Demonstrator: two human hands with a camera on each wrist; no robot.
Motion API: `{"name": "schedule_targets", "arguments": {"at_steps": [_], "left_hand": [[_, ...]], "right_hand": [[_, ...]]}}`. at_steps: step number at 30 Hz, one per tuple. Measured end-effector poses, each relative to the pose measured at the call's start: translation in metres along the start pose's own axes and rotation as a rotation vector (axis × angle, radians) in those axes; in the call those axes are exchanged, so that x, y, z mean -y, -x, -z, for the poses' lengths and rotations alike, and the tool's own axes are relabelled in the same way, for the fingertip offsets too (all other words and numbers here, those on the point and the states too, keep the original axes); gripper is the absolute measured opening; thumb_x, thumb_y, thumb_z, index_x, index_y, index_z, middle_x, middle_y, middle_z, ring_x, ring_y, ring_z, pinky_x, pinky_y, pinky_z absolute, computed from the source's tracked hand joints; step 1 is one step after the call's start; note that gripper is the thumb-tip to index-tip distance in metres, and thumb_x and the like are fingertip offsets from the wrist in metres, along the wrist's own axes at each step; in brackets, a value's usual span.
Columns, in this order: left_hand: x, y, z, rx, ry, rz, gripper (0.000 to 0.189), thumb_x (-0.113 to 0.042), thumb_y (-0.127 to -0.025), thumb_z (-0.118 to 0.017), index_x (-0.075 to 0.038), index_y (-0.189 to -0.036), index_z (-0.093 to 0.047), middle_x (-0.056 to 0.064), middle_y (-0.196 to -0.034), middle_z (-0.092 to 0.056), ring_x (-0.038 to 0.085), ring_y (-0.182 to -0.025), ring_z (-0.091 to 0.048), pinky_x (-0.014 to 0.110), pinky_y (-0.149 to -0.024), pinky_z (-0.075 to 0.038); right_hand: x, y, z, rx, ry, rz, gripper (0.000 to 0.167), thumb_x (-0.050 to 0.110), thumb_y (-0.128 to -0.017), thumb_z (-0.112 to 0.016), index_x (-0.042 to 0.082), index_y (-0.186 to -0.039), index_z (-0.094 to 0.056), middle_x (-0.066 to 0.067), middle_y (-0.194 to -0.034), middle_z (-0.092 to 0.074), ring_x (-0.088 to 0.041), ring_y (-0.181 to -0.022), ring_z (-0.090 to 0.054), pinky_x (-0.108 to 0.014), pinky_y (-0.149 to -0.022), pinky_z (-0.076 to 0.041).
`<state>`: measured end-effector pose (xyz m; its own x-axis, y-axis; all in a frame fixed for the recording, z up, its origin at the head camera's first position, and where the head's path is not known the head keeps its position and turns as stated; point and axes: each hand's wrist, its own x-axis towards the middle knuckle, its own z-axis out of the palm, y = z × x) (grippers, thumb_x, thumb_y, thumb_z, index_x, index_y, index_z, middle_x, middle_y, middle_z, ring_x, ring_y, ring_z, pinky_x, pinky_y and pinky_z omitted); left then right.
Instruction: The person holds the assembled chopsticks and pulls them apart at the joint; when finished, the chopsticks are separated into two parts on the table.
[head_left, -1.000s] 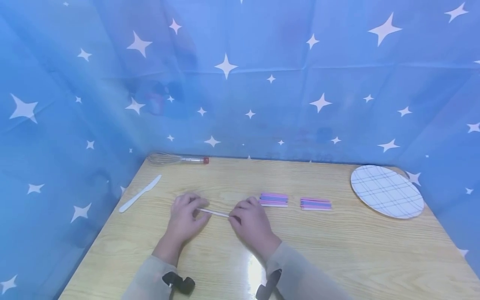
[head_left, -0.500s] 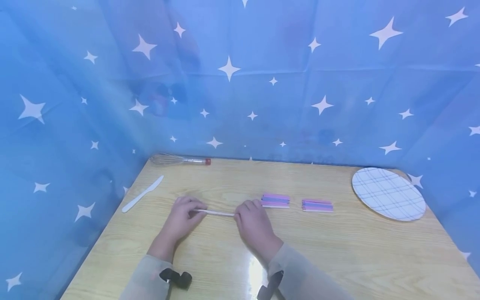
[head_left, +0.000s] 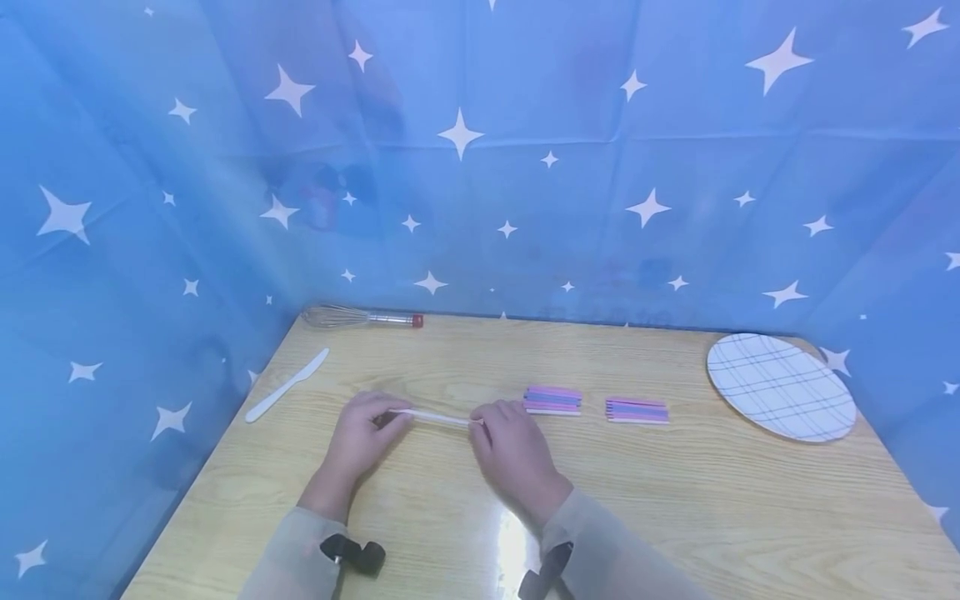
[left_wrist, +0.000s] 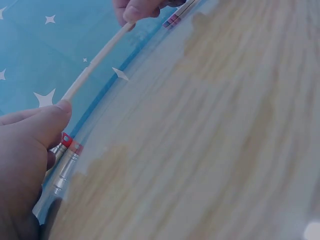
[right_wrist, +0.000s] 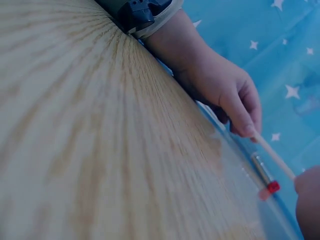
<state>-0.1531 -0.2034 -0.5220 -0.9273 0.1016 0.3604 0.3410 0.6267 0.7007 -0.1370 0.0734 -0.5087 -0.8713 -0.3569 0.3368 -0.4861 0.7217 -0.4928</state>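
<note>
A thin whitish stick [head_left: 438, 417] spans the gap between the two hands, running nearly level in the head view. Its left end is pinched between thumb and fingers of the left hand [head_left: 362, 433]. The right hand [head_left: 516, 446] pinches the other end, with the fingers curled over the tip. Both wrist views show the stick held close above the wooden table [head_left: 450, 517], thumbs on the near side. The very ends of the stick are hidden in the fingers.
Two flat bundles of pink, purple, blue and white sticks, a nearer bundle [head_left: 552, 401] and a farther bundle [head_left: 637, 411], lie right of the hands. A whisk [head_left: 363, 317] and white knife [head_left: 287, 386] lie at the left. A checked oval plate [head_left: 780, 387] sits far right.
The hands have drawn slightly apart, baring more of the stick between them. The stick now sits a little higher in the head view. The other things lie as before.
</note>
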Motion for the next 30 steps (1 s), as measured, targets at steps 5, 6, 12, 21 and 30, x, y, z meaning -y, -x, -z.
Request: {"name": "schedule_targets", "arguments": {"at_steps": [5, 6, 12, 21, 30], "left_hand": [[0.000, -0.001, 0.000, -0.021, -0.004, -0.017, 0.014, -0.017, -0.089, -0.089, -0.022, -0.101, -0.084, -0.010, -0.105, -0.078, 0.016, -0.102, -0.067, 0.043, -0.089, -0.055], [0.000, -0.001, 0.000, -0.021, -0.005, -0.016, 0.014, -0.017, -0.089, -0.089, -0.022, -0.101, -0.084, -0.010, -0.105, -0.077, 0.016, -0.102, -0.067, 0.042, -0.089, -0.055], [0.001, 0.000, -0.002, -0.007, -0.025, -0.044, 0.014, -0.020, -0.090, -0.088, -0.022, -0.103, -0.084, -0.010, -0.106, -0.077, 0.014, -0.100, -0.068, 0.041, -0.087, -0.056], [0.000, 0.000, -0.003, -0.016, -0.053, -0.119, 0.013, -0.018, -0.090, -0.088, -0.021, -0.102, -0.084, -0.009, -0.105, -0.078, 0.017, -0.102, -0.068, 0.045, -0.094, -0.054], [-0.008, 0.000, -0.013, 0.010, -0.087, -0.060, 0.011, -0.026, -0.092, -0.086, -0.023, -0.103, -0.084, -0.010, -0.103, -0.077, 0.014, -0.100, -0.066, 0.042, -0.090, -0.055]], "right_hand": [[-0.003, -0.001, -0.001, -0.098, 0.009, 0.151, 0.013, 0.022, -0.103, -0.066, 0.017, -0.106, -0.078, 0.006, -0.102, -0.071, -0.014, -0.095, -0.061, -0.034, -0.089, -0.054], [-0.004, -0.001, -0.002, -0.111, 0.009, 0.168, 0.012, 0.021, -0.103, -0.067, 0.017, -0.104, -0.078, 0.007, -0.100, -0.070, -0.014, -0.093, -0.060, -0.033, -0.087, -0.053], [-0.010, 0.001, -0.005, -0.184, -0.010, 0.206, 0.009, 0.021, -0.100, -0.070, 0.018, -0.098, -0.078, 0.010, -0.094, -0.067, -0.010, -0.089, -0.057, -0.030, -0.082, -0.052], [-0.014, 0.005, -0.002, -0.192, -0.042, 0.203, 0.011, 0.022, -0.102, -0.068, 0.018, -0.100, -0.079, 0.012, -0.097, -0.067, -0.008, -0.092, -0.056, -0.029, -0.083, -0.051], [-0.020, 0.010, 0.006, -0.179, -0.048, 0.150, 0.008, 0.023, -0.102, -0.071, 0.019, -0.100, -0.078, 0.013, -0.096, -0.065, -0.008, -0.093, -0.056, -0.032, -0.089, -0.051]]}}
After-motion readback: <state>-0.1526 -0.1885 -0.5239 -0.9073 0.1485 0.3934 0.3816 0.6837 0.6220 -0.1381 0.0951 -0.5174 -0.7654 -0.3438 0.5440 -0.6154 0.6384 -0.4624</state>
